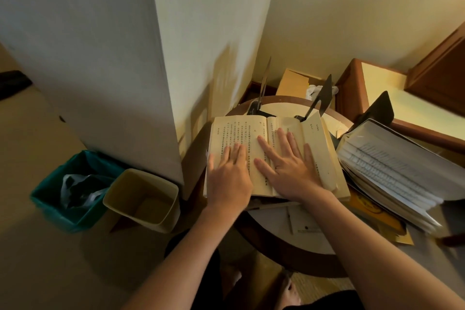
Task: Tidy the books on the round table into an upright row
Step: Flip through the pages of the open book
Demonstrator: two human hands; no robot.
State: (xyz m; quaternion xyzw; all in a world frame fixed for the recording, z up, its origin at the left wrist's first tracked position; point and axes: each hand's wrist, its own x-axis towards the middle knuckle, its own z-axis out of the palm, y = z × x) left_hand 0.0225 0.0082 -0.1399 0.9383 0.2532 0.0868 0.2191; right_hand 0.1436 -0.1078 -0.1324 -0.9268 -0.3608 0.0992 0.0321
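left hand [227, 171]: flat, fingers spread on the open book [266, 153]
right hand [289, 166]: same, pressing pages
book: under both palms, on the table [289, 254]
tip: I'd shut it gently first, then stand it by the bookends [319, 98] beyond my fingertips

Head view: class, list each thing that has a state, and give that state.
Open book: lying open, flat.
Left hand: open, flat on left page.
Right hand: open, flat on right page.
Book stack: lying down, not upright.
Black bookend: upright.
Teal bin: bag inside.
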